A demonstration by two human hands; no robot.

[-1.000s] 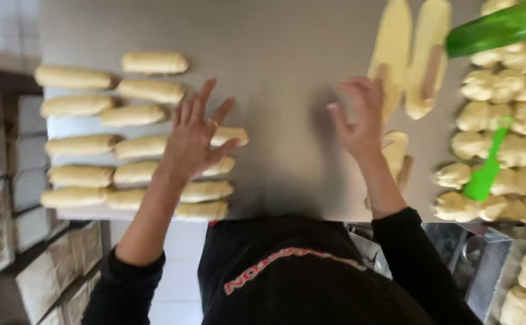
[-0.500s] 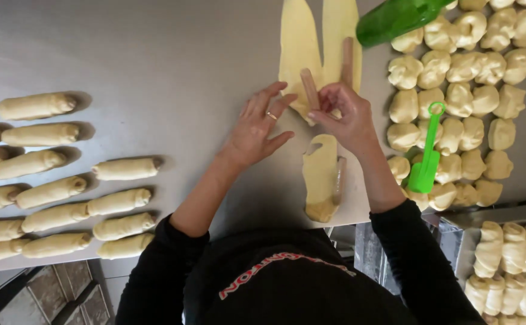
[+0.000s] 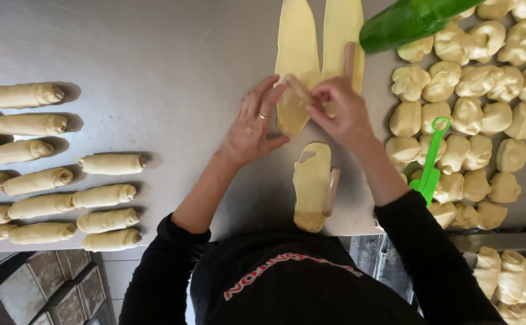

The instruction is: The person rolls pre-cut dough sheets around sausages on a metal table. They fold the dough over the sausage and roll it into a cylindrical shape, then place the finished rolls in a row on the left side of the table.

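Both hands meet over the near end of a long flattened dough strip (image 3: 297, 66) on the steel tabletop (image 3: 154, 54). Left hand (image 3: 252, 129) lies spread, fingers fanned wide, fingertips on the strip's rounded end, ring on one finger; holds nothing. Right hand (image 3: 338, 108) is pinched narrow, thumb & forefinger nipping a thin sausage stick (image 3: 299, 90) that lies across the same strip's end.

Just right of that strip: a 2nd strip (image 3: 342, 36) w/ another sausage (image 3: 348, 60) lying lengthwise on it. Toward the person from the first strip: a shorter dough piece (image 3: 312, 183) w/ a sausage (image 3: 331, 191) along its right edge, near the tabletop's front edge.

Handling, as a judgement: dough looks soft, limp, light, prob. a bit tacky; would stretch or tear if lifted by one corner, so take it at the rounded end w/ flat fingertips. Sausage looks firmer, maybe slick; grip near its ends.

Far right of the strip: a crowd of knotted dough lumps (image 3: 473, 81), a green plastic scraper (image 3: 429, 165) among them, a green bottle (image 3: 407, 23) above. Far left of the strip: rows of finished rolls (image 3: 103, 195). Tiles (image 3: 46, 295) show below the tabletop.
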